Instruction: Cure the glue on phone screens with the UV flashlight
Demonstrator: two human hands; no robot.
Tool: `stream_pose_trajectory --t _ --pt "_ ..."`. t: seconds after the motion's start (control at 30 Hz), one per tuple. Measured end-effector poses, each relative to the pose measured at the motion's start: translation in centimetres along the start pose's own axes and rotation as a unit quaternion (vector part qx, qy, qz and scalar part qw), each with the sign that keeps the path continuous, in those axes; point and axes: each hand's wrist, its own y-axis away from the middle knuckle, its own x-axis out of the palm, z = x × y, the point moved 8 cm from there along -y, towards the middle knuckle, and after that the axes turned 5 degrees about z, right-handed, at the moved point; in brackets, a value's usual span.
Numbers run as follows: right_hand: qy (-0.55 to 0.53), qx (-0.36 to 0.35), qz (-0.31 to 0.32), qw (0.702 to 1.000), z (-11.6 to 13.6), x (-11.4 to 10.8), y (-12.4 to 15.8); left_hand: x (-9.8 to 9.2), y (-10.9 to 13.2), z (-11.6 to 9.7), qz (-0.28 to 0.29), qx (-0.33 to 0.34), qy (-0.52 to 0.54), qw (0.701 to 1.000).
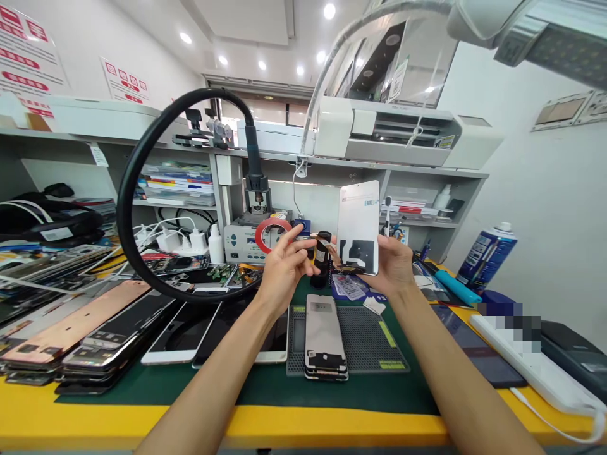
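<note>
My right hand (396, 262) is closed on the lower right edge of a phone screen panel (359, 208), held upright with its pale back towards me. A brown flex cable (333, 254) hangs off the panel's lower left side. My left hand (288, 256) is just left of this cable, its fingers spread and some partly bent. Whether a fingertip touches the cable is unclear. Below the hands, a small stack of phone screens (325, 335) rests on a grey perforated mat (374, 338). Behind the fingers are a roll of red tape (265, 235) and a dark cylindrical object (322, 272).
Stacks of phone parts (90, 322) and white-framed phones (177, 335) cover the left. A thick black hose (126, 202) loops above them. On the right are a blue spray can (488, 256), a tablet-like device (474, 347) and a white power strip (535, 373). Shelves stand behind.
</note>
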Motion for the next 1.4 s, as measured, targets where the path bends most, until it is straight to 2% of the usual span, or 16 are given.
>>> stream_pose_trajectory --t 0.13,0.33,0.53,0.73,0.9,1.1,1.2,1.4 --pt "-0.013 0.002 0.014 1.0 -0.1 0.3 0.1 -0.3 -0.1 0.4 -0.001 0.004 -0.012 1.0" --pt "-0.045 0.005 0.028 0.999 -0.3 0.6 0.3 0.6 0.1 0.1 0.037 0.004 0.008 0.999" --pt "-0.098 0.006 0.055 0.994 -0.4 1.0 0.3 0.1 0.1 0.4 0.011 -0.01 -0.052 0.999" --pt "-0.158 0.018 0.089 0.983 -1.6 2.2 -0.1 1.5 0.5 0.0 0.075 -0.014 -0.003 0.997" --pt "-0.215 0.059 0.151 0.963 -3.5 4.5 -0.1 3.3 1.2 -0.3 0.177 -0.059 0.07 0.98" --pt "-0.263 0.085 0.179 0.944 -4.6 6.0 0.2 3.2 1.5 0.1 0.246 -0.081 0.083 0.962" --pt "-0.277 0.101 0.175 0.939 -5.0 6.2 0.3 2.9 1.5 0.1 0.257 -0.072 0.074 0.961" --pt "-0.304 0.132 0.166 0.929 -5.5 7.1 0.5 2.4 1.3 0.6 0.241 -0.089 0.044 0.965"
